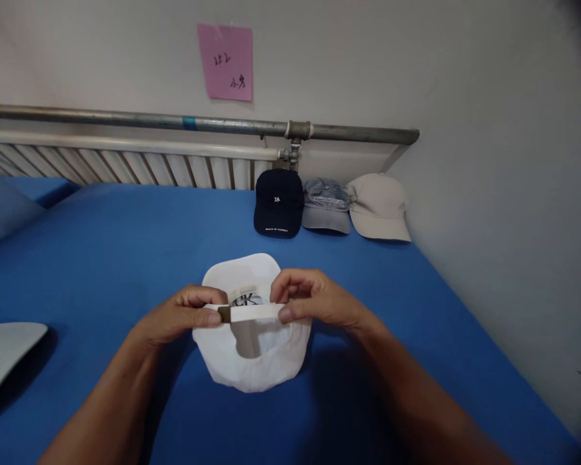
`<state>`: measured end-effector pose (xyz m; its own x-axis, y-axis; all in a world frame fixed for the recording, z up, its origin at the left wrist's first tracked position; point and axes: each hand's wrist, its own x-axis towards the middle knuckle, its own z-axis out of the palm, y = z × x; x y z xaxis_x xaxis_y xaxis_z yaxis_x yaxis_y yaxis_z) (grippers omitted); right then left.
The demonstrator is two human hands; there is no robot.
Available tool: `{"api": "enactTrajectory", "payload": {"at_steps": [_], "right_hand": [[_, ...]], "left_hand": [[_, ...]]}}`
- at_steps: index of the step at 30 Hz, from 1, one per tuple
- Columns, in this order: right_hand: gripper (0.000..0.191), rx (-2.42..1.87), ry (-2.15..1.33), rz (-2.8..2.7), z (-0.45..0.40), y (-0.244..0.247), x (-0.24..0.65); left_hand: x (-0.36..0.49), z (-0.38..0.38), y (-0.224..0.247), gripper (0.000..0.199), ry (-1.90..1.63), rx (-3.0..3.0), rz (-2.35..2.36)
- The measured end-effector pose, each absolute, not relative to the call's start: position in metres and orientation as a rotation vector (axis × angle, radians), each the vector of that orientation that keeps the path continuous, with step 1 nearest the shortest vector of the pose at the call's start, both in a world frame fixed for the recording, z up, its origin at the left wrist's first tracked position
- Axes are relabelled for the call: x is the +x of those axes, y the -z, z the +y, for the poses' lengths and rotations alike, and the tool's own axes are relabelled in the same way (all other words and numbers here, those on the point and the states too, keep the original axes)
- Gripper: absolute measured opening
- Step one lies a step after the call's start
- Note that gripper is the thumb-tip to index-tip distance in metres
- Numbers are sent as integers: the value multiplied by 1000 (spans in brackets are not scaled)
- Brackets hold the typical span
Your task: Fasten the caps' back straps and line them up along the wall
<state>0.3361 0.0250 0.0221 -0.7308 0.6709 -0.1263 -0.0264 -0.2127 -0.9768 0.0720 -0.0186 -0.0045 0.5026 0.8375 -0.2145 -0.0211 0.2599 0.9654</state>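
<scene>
A white baseball cap (pixel 266 371) is held over the blue surface, its back opening and adjustment strap (pixel 255 312) facing me and its brim pointing away. My left hand (pixel 186 309) pinches the strap's left end beside a brass-coloured buckle (pixel 225 314). At the strap's right end, my right hand (pixel 312 298) grips it between thumb and fingers. The strap lies straight between both hands, running through the buckle. Dark lettering shows behind the strap, partly covered by it.
A navy cap (pixel 278 203), a grey-blue cap (pixel 326 205) and a beige cap (pixel 378 206) stand in a row at the back of the blue surface (pixel 164 226). A pale brim (pixel 10 355) shows at left. Behind are a radiator (pixel 126 165), a pipe (pixel 126 118) and a pink note (pixel 226 62).
</scene>
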Motion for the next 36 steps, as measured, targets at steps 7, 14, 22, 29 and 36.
{"api": "enactTrajectory", "payload": {"at_steps": [7, 14, 22, 29, 36], "right_hand": [[17, -772, -1992, -1524, 27, -18, 335], [18, -666, -2183, -1558, 30, -15, 342], [15, -850, -1769, -1400, 47, 6, 340], [24, -1533, -1366, -1556, 57, 29, 332], [14, -1616, -1531, -1731, 44, 21, 325]], "left_hand": [[69, -20, 5, 23, -690, 1179, 893], [58, -20, 3, 25, -594, 1321, 843], [61, -5, 12, 19, -1156, 1264, 1439], [58, 1, 20, 43, -845, 1113, 1915], [61, -3, 25, 53, -578, 1016, 1505]]}}
